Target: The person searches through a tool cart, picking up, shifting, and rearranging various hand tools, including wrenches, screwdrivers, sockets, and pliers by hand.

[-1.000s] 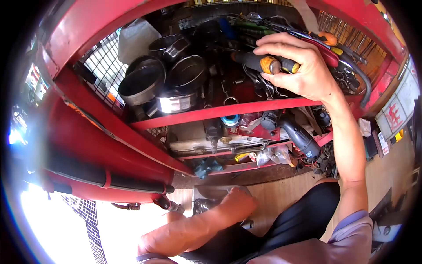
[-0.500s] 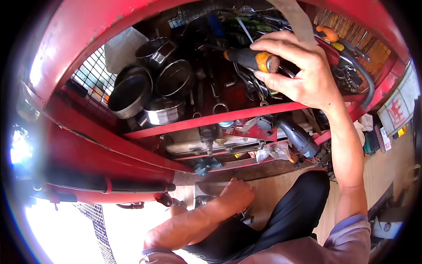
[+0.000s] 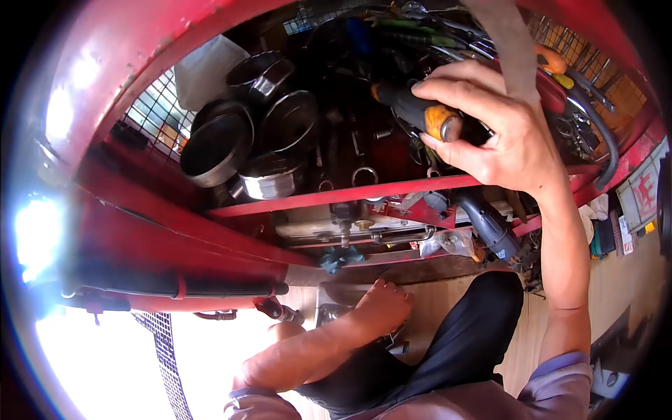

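Note:
My right hand reaches up to the shelf. Its thumb and fingers close around the black and orange handle of a screwdriver; the handle's butt end faces me, and its far end is lost in shadow. Other tools, including a ring spanner, lie on the shelf beneath and behind it. Low down, my left hand hangs over my lap, near a metallic object on the floor. The left fingers are mostly turned away, so whether they hold anything does not show.
Several round metal cups are grouped at the shelf's left. A red rail runs along its front edge. Below sits a dark power tool. An orange-handled tool is at upper right. The red cabinet frame flanks the left.
The view has shifted slightly, moving the scene rightward and down. My right hand has come a little lower toward the shelf rail, and the screwdriver with it. My left hand stays low.

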Demonstrator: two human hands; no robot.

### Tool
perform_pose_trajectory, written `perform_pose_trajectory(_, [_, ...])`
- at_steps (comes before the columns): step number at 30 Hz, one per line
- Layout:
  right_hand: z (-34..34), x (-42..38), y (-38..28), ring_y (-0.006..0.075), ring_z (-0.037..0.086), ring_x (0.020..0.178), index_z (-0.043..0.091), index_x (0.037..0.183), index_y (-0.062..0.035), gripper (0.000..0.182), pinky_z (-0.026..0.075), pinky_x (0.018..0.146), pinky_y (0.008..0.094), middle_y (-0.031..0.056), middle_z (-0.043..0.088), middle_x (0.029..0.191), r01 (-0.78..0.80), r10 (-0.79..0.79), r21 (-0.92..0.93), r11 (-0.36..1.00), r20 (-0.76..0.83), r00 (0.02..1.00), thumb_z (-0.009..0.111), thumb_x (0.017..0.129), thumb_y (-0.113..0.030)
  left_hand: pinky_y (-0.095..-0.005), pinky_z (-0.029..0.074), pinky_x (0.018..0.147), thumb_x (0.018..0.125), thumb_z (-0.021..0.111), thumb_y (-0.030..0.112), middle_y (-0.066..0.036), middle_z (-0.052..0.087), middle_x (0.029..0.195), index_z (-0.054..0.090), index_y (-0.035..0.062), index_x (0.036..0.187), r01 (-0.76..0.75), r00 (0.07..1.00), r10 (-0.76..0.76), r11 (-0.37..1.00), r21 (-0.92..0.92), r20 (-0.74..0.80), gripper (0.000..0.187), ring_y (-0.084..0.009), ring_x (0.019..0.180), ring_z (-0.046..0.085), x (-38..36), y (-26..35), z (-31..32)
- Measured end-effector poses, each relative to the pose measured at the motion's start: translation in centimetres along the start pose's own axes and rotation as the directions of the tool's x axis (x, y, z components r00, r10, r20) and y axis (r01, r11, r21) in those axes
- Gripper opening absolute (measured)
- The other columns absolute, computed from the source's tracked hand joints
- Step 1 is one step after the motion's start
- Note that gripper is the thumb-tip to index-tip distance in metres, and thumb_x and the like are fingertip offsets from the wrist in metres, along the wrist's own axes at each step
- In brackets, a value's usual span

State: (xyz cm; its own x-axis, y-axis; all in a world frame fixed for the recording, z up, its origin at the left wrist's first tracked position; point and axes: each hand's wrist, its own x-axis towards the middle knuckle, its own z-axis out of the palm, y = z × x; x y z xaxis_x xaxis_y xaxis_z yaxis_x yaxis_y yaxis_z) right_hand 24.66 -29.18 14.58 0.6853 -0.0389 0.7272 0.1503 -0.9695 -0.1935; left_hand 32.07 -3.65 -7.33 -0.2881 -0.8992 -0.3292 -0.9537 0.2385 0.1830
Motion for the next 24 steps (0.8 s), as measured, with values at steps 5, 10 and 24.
perform_pose_trajectory(5, [0.3, 0.6, 0.0, 0.0331, 0.071, 0.102, 0.072, 0.119, -0.0036, 0.048, 0.057, 0.089, 0.0394, 0.0143, 0.071, 0.115, 0.038, -0.037, -0.009, 0.999, 0.049, 0.998, 0.072, 0.072, 0.003, -0.0459, 0.054, 0.085, 0.088, 0.071, 0.033, -0.011, 0.073, 0.104, 0.07, 0.0054, 0.111, 0.015, 0.999, -0.015, 1.0, 0.006, -0.032, 0.036, -0.0302, 0.098, 0.072, -0.1, 0.1, 0.0])
perform_pose_trajectory(10, [-0.4, 1.6, 0.0, 0.0369, 0.067, 0.114, 0.07, 0.124, -0.0043, 0.054, 0.054, 0.098, 0.0411, 0.0166, 0.068, 0.127, 0.082, -0.083, 0.012, 0.997, 0.192, 0.978, 0.062, 0.071, 0.003, -0.044, 0.053, 0.084, 0.084, 0.07, 0.026, -0.01, 0.074, 0.095, 0.072, 0.0059, 0.104, -0.027, 1.0, 0.027, 1.0, -0.005, -0.011, 0.028, -0.0296, 0.09, 0.073, 0.3, 0.0, -0.3])
perform_pose_trajectory(24, [4.5, 8.3, -4.6, 0.0327, 0.065, 0.115, 0.073, 0.116, -0.0035, 0.033, 0.054, 0.098, 0.0412, 0.0112, 0.07, 0.122, 0.265, -0.245, -0.023, 0.964, 0.308, 0.919, 0.076, 0.083, -0.007, -0.0416, 0.053, 0.078, 0.078, 0.077, 0.023, -0.008, 0.077, 0.089, 0.077, 0.0118, 0.094, 0.099, 0.995, -0.099, 0.995, 0.004, -0.017, 0.02, -0.0279, 0.088, 0.074, 0.5, 0.1, -0.6])
